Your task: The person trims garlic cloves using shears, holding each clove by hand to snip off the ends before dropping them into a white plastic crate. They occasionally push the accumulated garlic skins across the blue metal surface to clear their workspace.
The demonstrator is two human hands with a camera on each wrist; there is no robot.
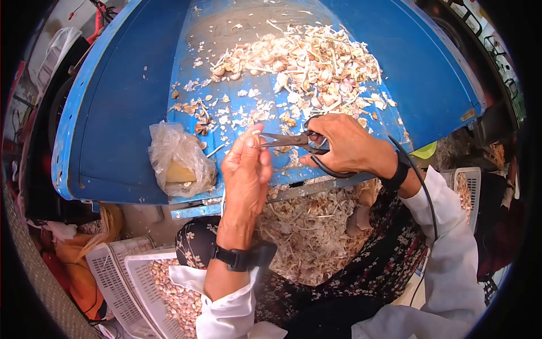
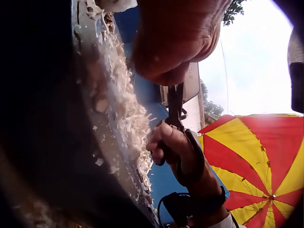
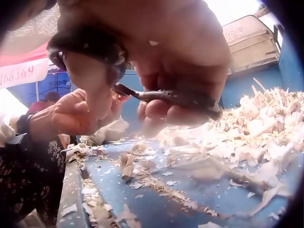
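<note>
My right hand [image 1: 353, 144] grips black-handled scissors [image 1: 289, 140] by the loops, blades pointing left. At the blade tips, my left hand [image 1: 245, 169] pinches a small pale garlic clove [image 1: 257, 134] between thumb and fingers. The clove is mostly hidden by the fingertips. In the left wrist view the scissors [image 2: 175, 102] reach up to the left fingers, which cover the tips. The right wrist view shows a scissor handle [image 3: 175, 98] across the curled right fingers. Beyond the hands, a heap of garlic cloves and stalks [image 1: 316, 62] lies on the blue metal surface [image 1: 130, 107].
A clear plastic bag [image 1: 179, 161] with something yellowish inside sits left of the hands. Loose skins [image 1: 226, 116] scatter before the heap. Below the edge, dry peelings [image 1: 310, 237] fill the lap area. A white crate [image 1: 148, 282] of cloves stands lower left, another crate [image 1: 473, 195] at right.
</note>
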